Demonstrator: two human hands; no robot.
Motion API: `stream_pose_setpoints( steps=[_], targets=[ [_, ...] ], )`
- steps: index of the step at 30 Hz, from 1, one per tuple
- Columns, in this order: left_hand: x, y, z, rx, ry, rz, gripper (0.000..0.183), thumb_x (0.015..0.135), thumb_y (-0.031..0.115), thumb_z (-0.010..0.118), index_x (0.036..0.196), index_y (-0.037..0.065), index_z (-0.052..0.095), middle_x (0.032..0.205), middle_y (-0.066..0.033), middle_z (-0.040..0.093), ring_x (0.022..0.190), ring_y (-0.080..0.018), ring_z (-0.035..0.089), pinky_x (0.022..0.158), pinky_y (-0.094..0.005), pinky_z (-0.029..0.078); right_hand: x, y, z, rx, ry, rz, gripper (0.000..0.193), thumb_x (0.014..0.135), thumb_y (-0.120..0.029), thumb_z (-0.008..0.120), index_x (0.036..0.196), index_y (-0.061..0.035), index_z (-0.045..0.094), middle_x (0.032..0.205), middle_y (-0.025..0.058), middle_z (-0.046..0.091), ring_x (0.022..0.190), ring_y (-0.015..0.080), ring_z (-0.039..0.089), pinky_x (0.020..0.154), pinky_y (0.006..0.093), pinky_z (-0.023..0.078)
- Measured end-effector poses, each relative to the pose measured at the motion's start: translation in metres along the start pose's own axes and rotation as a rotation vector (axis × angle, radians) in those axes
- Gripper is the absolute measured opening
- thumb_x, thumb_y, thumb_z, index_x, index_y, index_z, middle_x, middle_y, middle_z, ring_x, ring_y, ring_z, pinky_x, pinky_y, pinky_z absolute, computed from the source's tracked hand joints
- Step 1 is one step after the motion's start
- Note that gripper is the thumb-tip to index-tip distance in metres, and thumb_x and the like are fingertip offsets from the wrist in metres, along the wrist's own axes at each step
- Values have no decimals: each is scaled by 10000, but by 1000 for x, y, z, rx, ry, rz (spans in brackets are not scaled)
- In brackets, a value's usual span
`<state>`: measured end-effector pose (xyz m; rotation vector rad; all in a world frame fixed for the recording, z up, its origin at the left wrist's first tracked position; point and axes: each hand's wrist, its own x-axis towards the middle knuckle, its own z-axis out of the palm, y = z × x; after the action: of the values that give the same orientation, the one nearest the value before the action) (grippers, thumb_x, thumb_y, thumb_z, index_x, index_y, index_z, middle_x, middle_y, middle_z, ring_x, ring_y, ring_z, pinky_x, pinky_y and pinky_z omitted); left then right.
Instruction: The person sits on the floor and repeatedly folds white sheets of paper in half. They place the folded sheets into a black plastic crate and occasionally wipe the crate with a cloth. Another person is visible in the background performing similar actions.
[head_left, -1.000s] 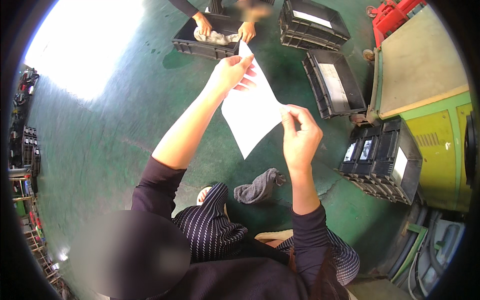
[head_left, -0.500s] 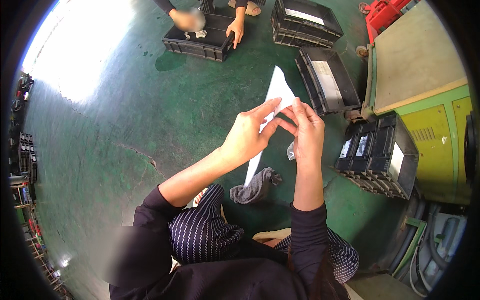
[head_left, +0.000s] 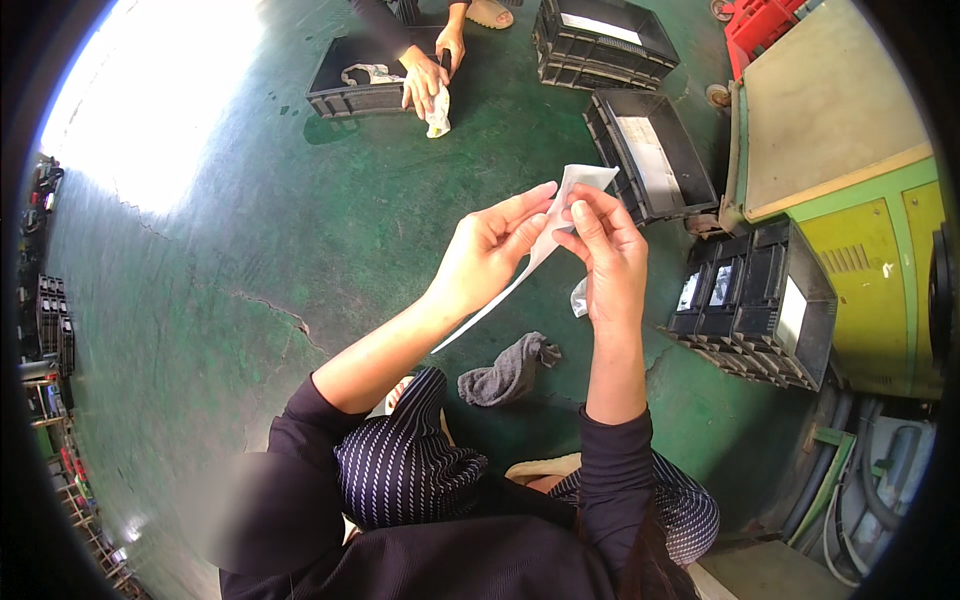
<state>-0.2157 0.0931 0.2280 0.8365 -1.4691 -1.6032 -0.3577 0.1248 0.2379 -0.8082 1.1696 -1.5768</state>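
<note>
A thin white sheet, seen almost edge-on, is held up between my two hands over the green floor. My left hand pinches its left side between thumb and fingers. With its fingers bent, my right hand grips the sheet from the other side, thumb in front. The lower end tapers down past my left wrist. Below lies a crumpled grey cloth on the floor, close to my knee. Next to my right wrist shows a small, clear plastic-like piece, partly hidden by the wrist.
Black crates with white sheets inside stand ahead to the right. More stacked crates sit beside a yellow-green machine cabinet. Ahead, a co-worker's hands hold a whitish rag at the edge of another black crate.
The sheet has turned and its lower end swung left, under my left forearm. Both hands shifted slightly. The co-worker's hand brought the rag from inside the crate to its near edge.
</note>
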Motion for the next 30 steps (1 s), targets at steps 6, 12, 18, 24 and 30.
stream_pose_setpoints(
  steps=[6,12,18,24,30],
  targets=[
    [-1,2,-2,-211,-18,-98,401,907,221,524,1282,89,470,1116,-20,585,994,-66,524,835,-219,413,1,3,3,12,-9,-49,263,812,-150,661,1025,-15,589,956,35,584,830,90,561,678,236,485],
    [-3,7,0,-234,-51,1,433,899,217,532,1301,86,439,1166,-41,564,1034,-80,511,872,-236,403,4,2,5,28,-7,-56,252,820,-148,651,1023,-12,587,952,37,584,819,84,557,672,223,475],
    [1,3,-4,-402,-31,-82,361,891,122,533,1241,55,478,1111,-46,585,968,-72,525,822,-227,414,4,-1,7,32,-16,-47,244,816,-133,654,1013,-6,588,935,35,587,807,80,556,676,222,474],
    [1,3,-5,-399,5,-92,217,888,129,529,1098,73,535,1024,-6,590,924,-63,526,794,-223,410,4,2,7,-62,-24,-92,284,768,-118,700,998,3,588,908,33,585,805,87,536,691,226,457],
    [3,-4,-7,-377,8,-100,123,877,128,556,974,53,552,949,0,597,868,-62,535,763,-223,417,6,4,7,-138,-42,-127,321,731,-119,731,985,10,583,897,35,580,815,94,523,708,228,435]
  ],
)
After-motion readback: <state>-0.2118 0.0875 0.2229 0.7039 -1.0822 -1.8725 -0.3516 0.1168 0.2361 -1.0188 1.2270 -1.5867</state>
